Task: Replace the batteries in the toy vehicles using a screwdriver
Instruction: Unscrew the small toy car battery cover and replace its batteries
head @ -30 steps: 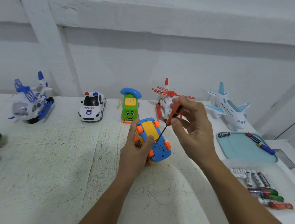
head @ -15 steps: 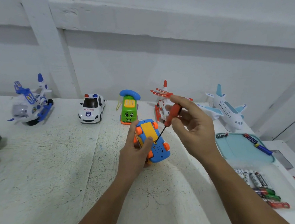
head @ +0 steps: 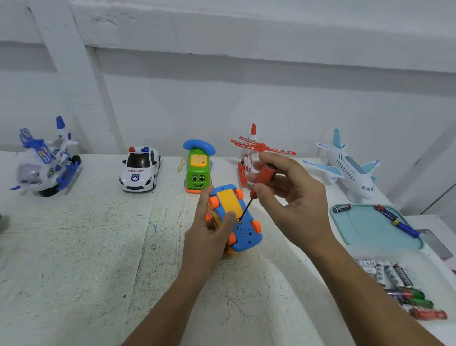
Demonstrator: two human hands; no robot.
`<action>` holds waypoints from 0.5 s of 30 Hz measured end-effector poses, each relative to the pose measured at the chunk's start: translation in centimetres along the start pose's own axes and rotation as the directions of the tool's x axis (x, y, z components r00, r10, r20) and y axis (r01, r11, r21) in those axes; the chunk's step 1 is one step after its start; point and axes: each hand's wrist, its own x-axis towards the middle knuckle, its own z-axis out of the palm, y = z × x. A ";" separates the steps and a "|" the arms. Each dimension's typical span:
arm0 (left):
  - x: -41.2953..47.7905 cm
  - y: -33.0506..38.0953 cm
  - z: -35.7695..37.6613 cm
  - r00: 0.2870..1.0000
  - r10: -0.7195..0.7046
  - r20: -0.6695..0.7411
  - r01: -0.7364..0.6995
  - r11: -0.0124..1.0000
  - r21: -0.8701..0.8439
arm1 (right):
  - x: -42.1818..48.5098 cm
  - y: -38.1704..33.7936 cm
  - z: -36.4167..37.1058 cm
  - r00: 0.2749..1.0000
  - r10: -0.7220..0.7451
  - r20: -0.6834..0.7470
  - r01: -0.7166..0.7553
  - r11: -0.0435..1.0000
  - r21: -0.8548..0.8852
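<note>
Pinching the red screwdriver [head: 267, 171] by its handle, the right hand [head: 292, 197] holds the tip against the underside of the upturned blue toy car [head: 244, 230]. The left hand [head: 209, 236] grips the car mid-worktop [head: 91, 267]. Loose batteries [head: 396, 276] lie at four o'clock from the car.

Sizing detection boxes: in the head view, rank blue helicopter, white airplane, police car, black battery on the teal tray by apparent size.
1-2, too alike to rank: blue helicopter, white airplane
3: police car
4: black battery on the teal tray
</note>
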 end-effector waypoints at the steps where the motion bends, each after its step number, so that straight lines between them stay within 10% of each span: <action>1: 0.0 0.0 0.0 1.000 -0.001 0.001 0.001 1.000 0.003 | 0.0 0.1 -0.1 0.999 -0.035 0.000 0.035 0.999 -0.041; 7: -0.1 0.1 0.0 1.000 0.002 0.001 -0.002 1.000 0.002 | 0.0 0.4 0.1 0.990 -0.141 -0.004 0.135 0.960 -0.246; 15: -0.1 0.2 0.1 1.000 0.016 0.002 -0.016 1.000 0.000 | -0.2 0.3 -0.4 1.000 -0.013 0.005 0.013 0.997 -0.071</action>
